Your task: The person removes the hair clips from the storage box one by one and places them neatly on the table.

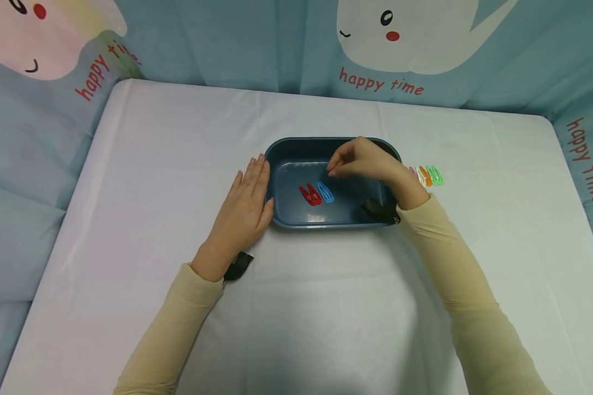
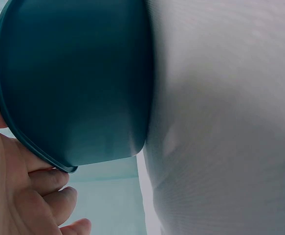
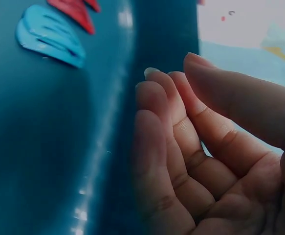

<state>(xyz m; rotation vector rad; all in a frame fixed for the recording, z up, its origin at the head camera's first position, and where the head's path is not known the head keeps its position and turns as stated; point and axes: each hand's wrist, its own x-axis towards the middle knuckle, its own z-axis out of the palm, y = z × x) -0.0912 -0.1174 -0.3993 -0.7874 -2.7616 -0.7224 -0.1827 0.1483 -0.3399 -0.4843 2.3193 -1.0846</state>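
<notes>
A dark blue tray [image 1: 296, 216] stands on the table. Inside it lie two red snap hair clips [image 1: 310, 195], with blue snap hair clips [image 1: 325, 192] close beside them on the right. My left hand [image 1: 244, 206] rests flat against the tray's left end; in the left wrist view its fingers [image 2: 49, 181] touch the rim. Above the tray's right half hovers my right hand [image 1: 363, 159], palm inward. From the right wrist, its fingers [image 3: 181, 132] look loosely bent, the thumb stands apart, and nothing shows between them. The hand and wrist hide part of the tray's right side.
To the right of the tray, a row of hair clips [image 1: 427, 175] in purple, white, orange and green lies on the white tablecloth [image 1: 499, 236], partly behind the right wrist. A blue printed curtain [image 1: 237, 44] borders the table's back and sides.
</notes>
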